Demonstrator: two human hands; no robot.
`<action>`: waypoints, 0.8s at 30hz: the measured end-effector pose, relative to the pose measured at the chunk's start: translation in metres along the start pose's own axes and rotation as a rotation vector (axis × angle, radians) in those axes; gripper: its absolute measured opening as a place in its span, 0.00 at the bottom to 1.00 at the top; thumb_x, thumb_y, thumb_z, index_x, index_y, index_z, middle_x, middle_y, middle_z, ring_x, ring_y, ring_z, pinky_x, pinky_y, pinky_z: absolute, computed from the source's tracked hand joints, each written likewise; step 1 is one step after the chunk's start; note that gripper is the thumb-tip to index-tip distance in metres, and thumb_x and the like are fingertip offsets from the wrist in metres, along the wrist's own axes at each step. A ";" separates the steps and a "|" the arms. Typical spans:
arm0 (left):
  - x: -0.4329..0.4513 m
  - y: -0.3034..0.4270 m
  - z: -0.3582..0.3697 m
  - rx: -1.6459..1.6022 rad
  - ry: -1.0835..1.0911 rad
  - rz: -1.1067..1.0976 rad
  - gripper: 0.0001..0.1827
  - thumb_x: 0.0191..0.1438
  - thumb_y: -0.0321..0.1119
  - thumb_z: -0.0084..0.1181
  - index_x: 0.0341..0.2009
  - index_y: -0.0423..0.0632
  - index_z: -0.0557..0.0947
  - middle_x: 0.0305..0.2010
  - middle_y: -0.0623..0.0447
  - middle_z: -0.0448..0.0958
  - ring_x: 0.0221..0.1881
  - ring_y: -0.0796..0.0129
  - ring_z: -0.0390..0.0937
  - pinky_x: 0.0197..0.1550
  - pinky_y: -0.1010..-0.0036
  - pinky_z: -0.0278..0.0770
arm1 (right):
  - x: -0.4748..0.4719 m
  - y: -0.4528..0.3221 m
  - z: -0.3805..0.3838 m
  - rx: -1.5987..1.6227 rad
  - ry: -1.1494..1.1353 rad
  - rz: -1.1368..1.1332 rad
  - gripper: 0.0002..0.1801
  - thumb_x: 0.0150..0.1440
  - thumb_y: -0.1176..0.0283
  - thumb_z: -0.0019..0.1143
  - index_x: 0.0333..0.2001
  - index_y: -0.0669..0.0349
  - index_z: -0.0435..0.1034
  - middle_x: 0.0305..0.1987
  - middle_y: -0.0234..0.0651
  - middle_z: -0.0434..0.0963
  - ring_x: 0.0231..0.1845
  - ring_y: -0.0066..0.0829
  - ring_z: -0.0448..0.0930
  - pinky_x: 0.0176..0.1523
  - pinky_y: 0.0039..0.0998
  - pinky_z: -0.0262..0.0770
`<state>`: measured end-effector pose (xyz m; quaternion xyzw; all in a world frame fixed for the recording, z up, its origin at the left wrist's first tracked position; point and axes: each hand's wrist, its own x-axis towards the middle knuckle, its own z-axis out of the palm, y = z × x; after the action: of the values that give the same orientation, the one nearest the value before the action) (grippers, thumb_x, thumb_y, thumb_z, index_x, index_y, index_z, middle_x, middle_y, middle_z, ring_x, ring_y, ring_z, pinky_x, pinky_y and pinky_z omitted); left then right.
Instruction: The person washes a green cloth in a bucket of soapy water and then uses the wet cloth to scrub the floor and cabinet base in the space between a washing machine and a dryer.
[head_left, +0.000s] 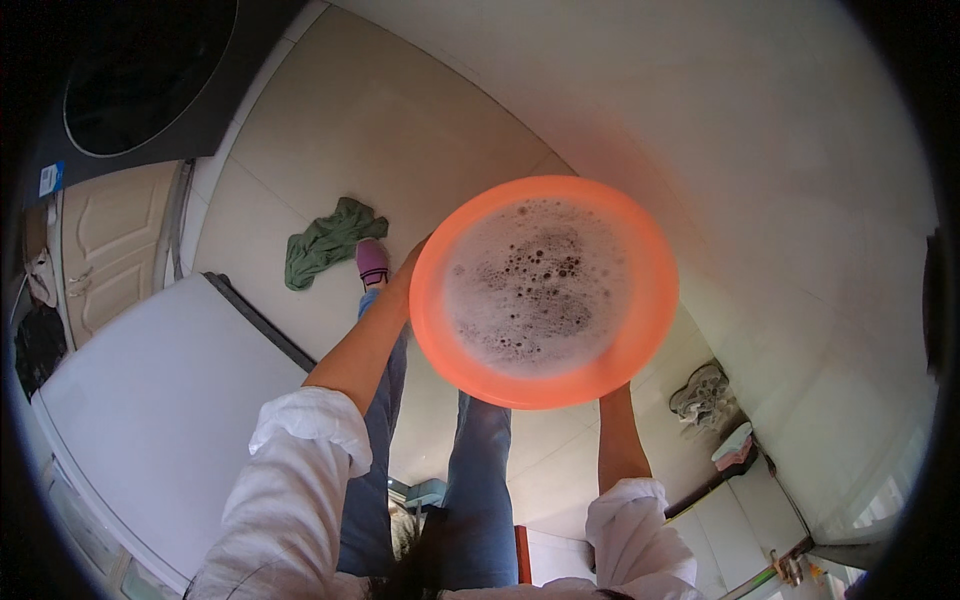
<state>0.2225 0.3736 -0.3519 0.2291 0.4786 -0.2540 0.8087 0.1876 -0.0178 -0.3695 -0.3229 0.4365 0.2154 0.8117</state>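
An orange plastic basin (431, 315) is held up in front of me, above the floor. Foamy, greyish soapy water (540, 285) fills much of it, dotted with bubbles that are darker in the middle. My left hand (418, 259) grips the basin at its left side, the fingers hidden behind the wall. From below right, my right hand (616, 391) supports the basin; nearly all of that hand is out of sight under the rim. Both white sleeves are rolled up to the forearms.
A crumpled green cloth (330, 241) lies on the tiled floor (375, 97) beside my purple shoe (372, 261). To the left stands a white-topped appliance or cabinet (172, 397). A pale wall (787, 225) rises at right, with sneakers (703, 394) along its foot.
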 end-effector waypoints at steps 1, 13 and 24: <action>0.005 -0.001 -0.005 -0.003 -0.021 0.002 0.20 0.61 0.41 0.50 0.54 0.46 0.73 0.43 0.53 0.76 0.38 0.68 0.76 0.40 0.69 0.79 | -0.001 0.001 -0.001 -0.001 0.007 -0.006 0.24 0.63 0.57 0.42 0.58 0.57 0.63 0.53 0.32 0.72 0.51 0.32 0.74 0.55 0.40 0.72; 0.006 0.012 -0.019 -0.066 -0.073 -0.014 0.19 0.61 0.41 0.50 0.53 0.44 0.73 0.44 0.53 0.76 0.39 0.68 0.76 0.40 0.68 0.79 | -0.016 -0.020 0.022 -0.063 0.043 -0.037 0.24 0.63 0.57 0.43 0.59 0.57 0.62 0.53 0.31 0.72 0.51 0.32 0.73 0.55 0.39 0.72; -0.049 -0.005 -0.033 -0.003 -0.048 0.165 0.20 0.60 0.41 0.51 0.53 0.44 0.74 0.44 0.52 0.77 0.39 0.67 0.76 0.42 0.67 0.79 | -0.002 -0.055 0.051 -0.132 -0.132 -0.042 0.24 0.63 0.58 0.44 0.60 0.57 0.61 0.53 0.31 0.72 0.51 0.31 0.73 0.54 0.39 0.72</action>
<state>0.1774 0.3988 -0.3234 0.2603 0.4391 -0.1909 0.8384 0.2503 -0.0205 -0.3283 -0.3698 0.3602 0.2472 0.8200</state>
